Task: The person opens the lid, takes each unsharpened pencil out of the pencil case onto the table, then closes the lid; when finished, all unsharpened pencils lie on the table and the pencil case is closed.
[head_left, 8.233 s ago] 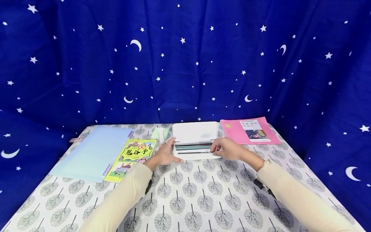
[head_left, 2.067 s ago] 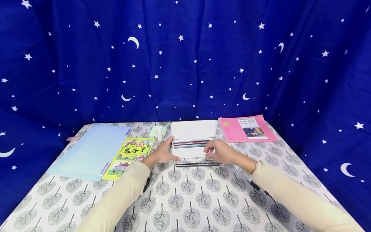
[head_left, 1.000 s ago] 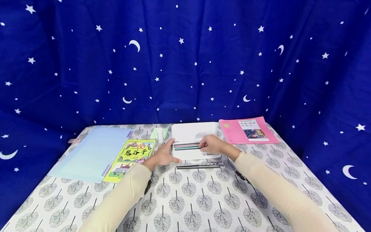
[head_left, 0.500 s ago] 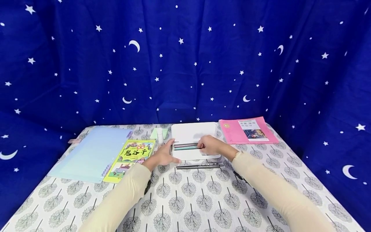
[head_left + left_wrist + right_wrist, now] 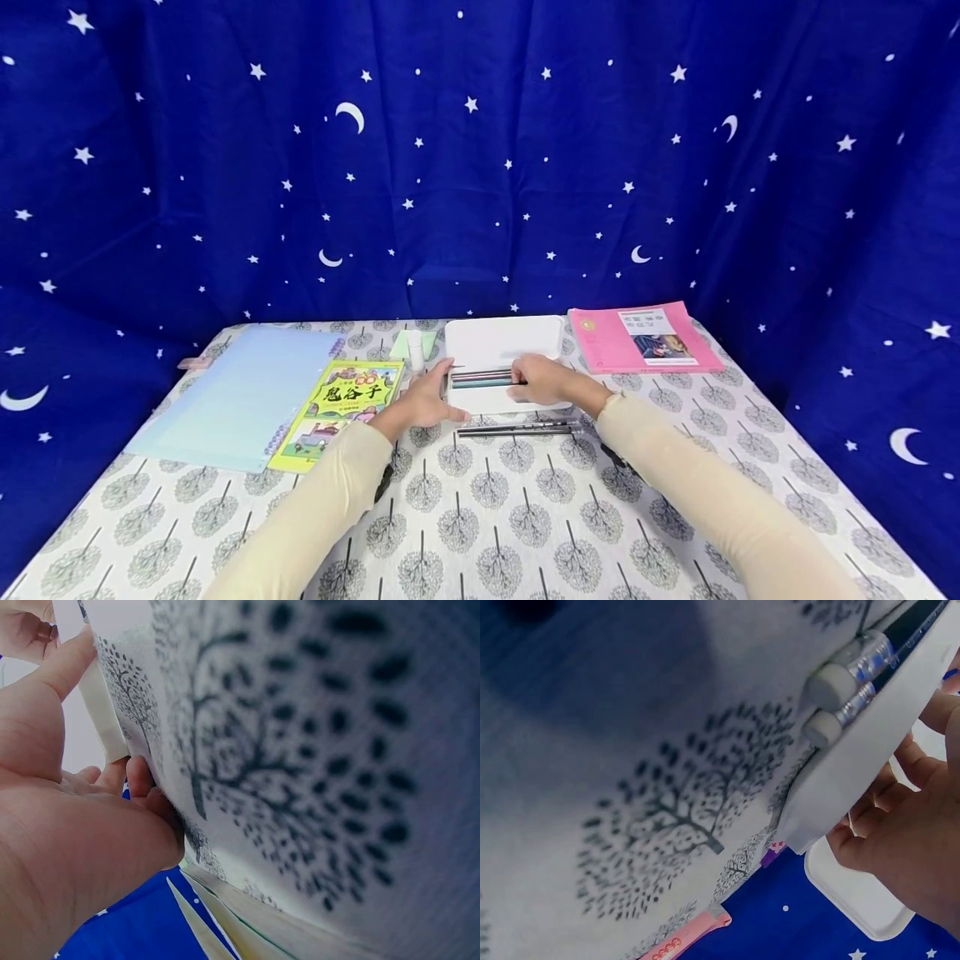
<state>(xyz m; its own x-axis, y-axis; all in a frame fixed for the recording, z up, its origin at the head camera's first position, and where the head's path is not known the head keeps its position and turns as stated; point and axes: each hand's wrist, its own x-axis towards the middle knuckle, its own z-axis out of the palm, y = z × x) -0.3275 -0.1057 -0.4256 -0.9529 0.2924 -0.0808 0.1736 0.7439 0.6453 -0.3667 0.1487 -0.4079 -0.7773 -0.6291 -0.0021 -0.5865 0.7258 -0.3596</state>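
An open white pencil case (image 5: 502, 337) lies at the far middle of the table, its lid tipped back. Several coloured pencils (image 5: 480, 377) lie inside. My left hand (image 5: 423, 400) grips the case's left end, thumb along the front edge; in the left wrist view that hand (image 5: 82, 817) curls its fingers near the case's corner. My right hand (image 5: 540, 379) reaches into the case, thumb and fingers pinching at the pencils' right ends; the right wrist view has its fingertips hidden behind the case wall (image 5: 855, 780). Black pencils (image 5: 517, 429) lie in front of the case.
To the left are a pale blue folder (image 5: 240, 392) and a yellow book (image 5: 352, 392). A white glue stick (image 5: 416, 350) stands by a green paper (image 5: 401, 343) beside my left hand. A pink book (image 5: 600, 342) lies at the right. A blue starry curtain (image 5: 480, 208) hangs behind.
The black pencils came out of the case and now lie on the tablecloth in front. My right hand has moved left and inward over the coloured pencils. The left hand stays put.
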